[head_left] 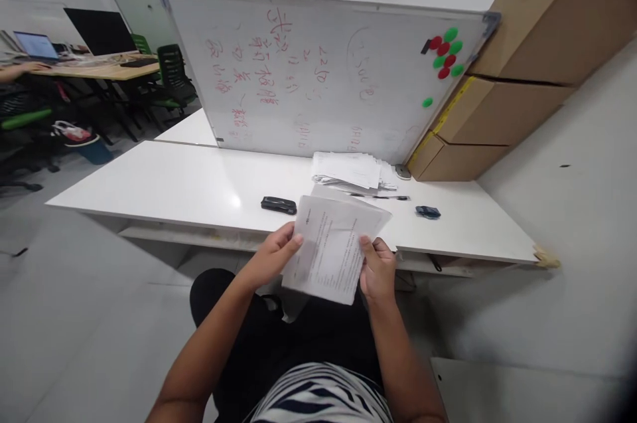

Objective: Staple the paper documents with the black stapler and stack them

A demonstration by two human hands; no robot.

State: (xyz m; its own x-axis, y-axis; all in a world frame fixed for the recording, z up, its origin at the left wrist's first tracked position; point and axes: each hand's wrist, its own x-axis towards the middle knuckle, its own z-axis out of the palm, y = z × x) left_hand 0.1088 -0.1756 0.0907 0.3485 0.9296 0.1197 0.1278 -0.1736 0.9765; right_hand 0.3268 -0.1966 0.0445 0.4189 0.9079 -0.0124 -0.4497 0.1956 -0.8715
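Note:
Between my two hands I hold several printed sheets of paper (328,253), tilted above my lap at the desk's front edge. My left hand (273,253) grips their left side, thumb on top. On the right side, my right hand (377,269) pinches the sheets with its thumb over the print; the fingers behind are partly hidden. A black stapler (279,204) lies on the desk just beyond my left hand. Past the held sheets sits a thick stack of papers (346,169). To the right lies a small dark object (428,212) whose kind I cannot make out.
A whiteboard (323,78) with red writing and round magnets stands on its edge across the white desk (199,177). Stacked cardboard boxes (527,31) are at the right, by the wall. A thin dark pen-like item (383,197) lies before the papers. Another person's arm (20,71) shows far left.

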